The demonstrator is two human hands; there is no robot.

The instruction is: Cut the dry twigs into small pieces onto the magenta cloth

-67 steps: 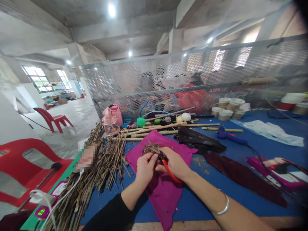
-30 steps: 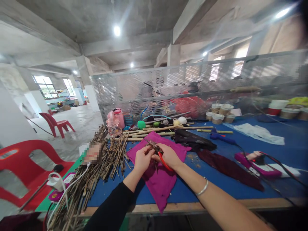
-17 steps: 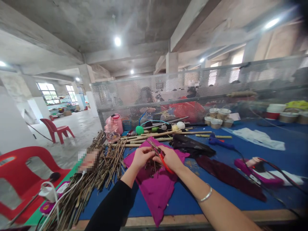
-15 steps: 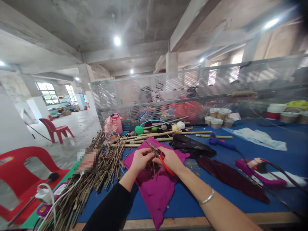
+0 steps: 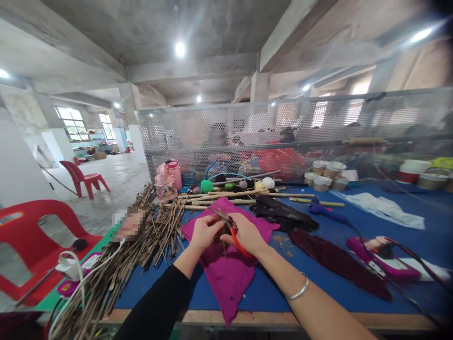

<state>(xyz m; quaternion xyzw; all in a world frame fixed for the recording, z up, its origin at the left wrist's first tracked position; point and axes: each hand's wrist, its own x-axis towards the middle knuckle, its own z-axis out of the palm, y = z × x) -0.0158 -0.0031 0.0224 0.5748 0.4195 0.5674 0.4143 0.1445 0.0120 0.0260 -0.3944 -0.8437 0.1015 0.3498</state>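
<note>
Over a magenta cloth (image 5: 230,283) on the blue table, my two hands work close together. My right hand (image 5: 247,233) is closed around red-handled scissors (image 5: 238,243), whose metal blades point up and left past my left fingers. Beside the blades, my left hand (image 5: 205,231) is closed in a pinch on a small bundle of brown twigs (image 5: 222,238). Most of that bundle is hidden by my fingers. A black cloth (image 5: 283,212) and a dark maroon cloth (image 5: 339,264) lie right of the magenta one.
A big heap of thin sticks (image 5: 130,250) covers the table's left side. A blue glue gun (image 5: 327,211) and a magenta power strip (image 5: 385,264) lie right. Yarn balls (image 5: 206,186), poles and paper cups (image 5: 322,183) stand along the mesh partition (image 5: 226,113). A red chair (image 5: 42,245) is left.
The camera view has shifted slightly. My right hand still grips the scissors, their blades now angled a little differently beside the pinched twigs.
</note>
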